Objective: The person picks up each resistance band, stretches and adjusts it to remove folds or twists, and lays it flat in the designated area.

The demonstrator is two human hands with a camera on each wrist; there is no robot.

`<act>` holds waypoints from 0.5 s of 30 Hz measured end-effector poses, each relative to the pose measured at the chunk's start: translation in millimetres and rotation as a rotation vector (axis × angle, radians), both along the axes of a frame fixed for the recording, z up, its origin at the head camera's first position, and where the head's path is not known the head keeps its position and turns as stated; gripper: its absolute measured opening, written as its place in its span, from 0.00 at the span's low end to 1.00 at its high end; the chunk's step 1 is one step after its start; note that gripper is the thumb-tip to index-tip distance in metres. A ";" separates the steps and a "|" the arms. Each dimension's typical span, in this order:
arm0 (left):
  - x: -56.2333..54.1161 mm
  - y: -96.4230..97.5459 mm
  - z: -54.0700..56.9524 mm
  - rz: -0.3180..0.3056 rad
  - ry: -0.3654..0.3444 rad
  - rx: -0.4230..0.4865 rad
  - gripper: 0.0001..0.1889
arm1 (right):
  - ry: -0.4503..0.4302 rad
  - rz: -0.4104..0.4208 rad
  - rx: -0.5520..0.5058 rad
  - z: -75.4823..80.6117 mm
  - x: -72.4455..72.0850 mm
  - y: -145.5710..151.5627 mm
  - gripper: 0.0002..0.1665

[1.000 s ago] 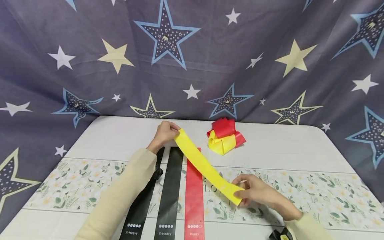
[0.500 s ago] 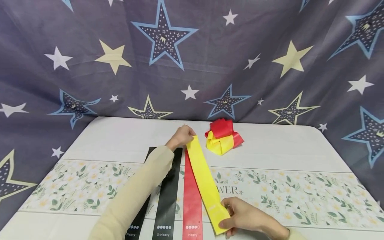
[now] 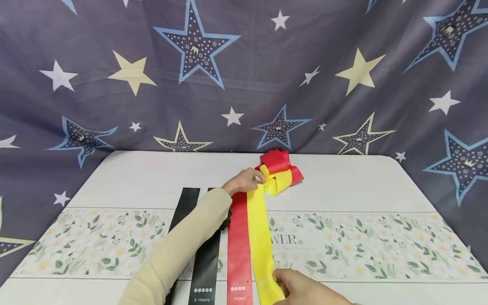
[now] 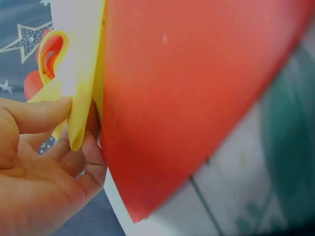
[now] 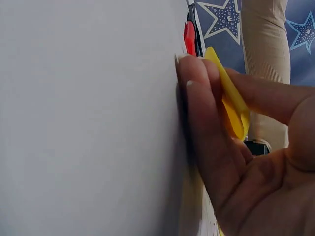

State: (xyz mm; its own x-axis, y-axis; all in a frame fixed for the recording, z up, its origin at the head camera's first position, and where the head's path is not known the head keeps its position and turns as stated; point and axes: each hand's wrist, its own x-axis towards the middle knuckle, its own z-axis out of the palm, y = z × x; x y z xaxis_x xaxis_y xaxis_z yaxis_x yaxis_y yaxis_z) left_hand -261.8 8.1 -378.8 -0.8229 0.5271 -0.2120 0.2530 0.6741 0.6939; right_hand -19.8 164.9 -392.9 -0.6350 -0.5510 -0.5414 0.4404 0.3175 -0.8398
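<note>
A yellow resistance band [image 3: 259,228] runs lengthwise along the right side of a red band [image 3: 239,245] marked Heavy. At its far end my left hand [image 3: 245,180] pinches it between thumb and fingers; the left wrist view shows the folded yellow end [image 4: 81,113] in that grip. My right hand [image 3: 305,290] pinches the near end at the bottom of the head view, and the right wrist view shows the yellow edge [image 5: 229,93] between thumb and fingers. Left of the red band lie two black bands, one labelled X-Heavy [image 3: 203,271], the other [image 3: 187,205] partly under my left sleeve.
A crumpled pile of red and yellow bands [image 3: 278,171] sits near the table's back edge, just beyond my left hand. The white table [image 3: 366,182] carries a floral printed strip [image 3: 354,245]. Behind it hangs a starry curtain [image 3: 244,76].
Both hands have swung the yellow band from a diagonal to nearly parallel with the red one. My left hand went right, my right hand came nearer and down.
</note>
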 end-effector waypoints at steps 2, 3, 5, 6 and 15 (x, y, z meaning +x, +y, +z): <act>-0.1 3.0 -0.9 -0.008 -0.003 0.028 0.18 | 0.004 0.003 0.024 0.1 0.9 -0.7 0.19; -0.1 4.8 -1.3 -0.010 -0.003 0.045 0.18 | 0.007 0.002 0.033 0.1 1.2 -0.4 0.19; 0.1 9.2 -2.3 -0.021 0.008 0.073 0.18 | 0.010 0.000 0.042 -0.3 1.9 0.6 0.19; 0.4 11.7 -2.7 -0.027 0.012 0.082 0.17 | 0.011 0.000 0.039 -0.7 2.3 1.2 0.20; 4.2 24.0 -3.0 0.004 0.009 0.076 0.13 | 0.100 0.019 0.076 -5.6 1.6 1.6 0.08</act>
